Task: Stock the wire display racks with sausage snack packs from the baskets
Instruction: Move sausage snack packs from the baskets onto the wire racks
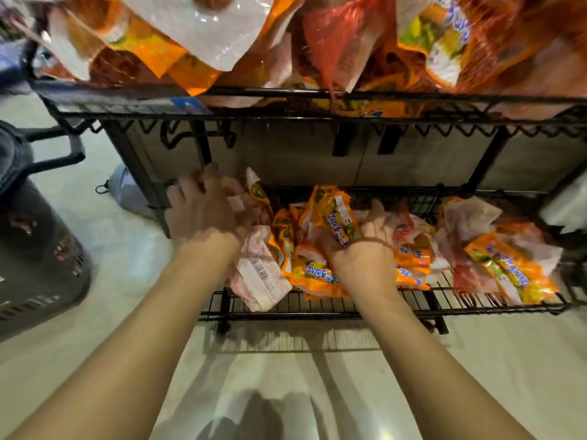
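A black wire rack has a low shelf (317,304) near the floor, holding several orange and white sausage snack packs (508,274). My left hand (203,211) is at the shelf's left end, fingers curled over a bunch of packs, some showing their white barcode backs (260,274). My right hand (362,246) is in the middle of the shelf, its fingers curled round an orange pack (336,217) standing on the heap. The upper shelf (317,95) overhead is piled with more orange packs (444,36).
A dark plastic basket (35,258) with a handle stands on the pale floor at the left. A grey bag (127,192) lies behind the rack's left leg. White material (568,204) sticks out at the right end of the low shelf. Open floor lies in front of the rack.
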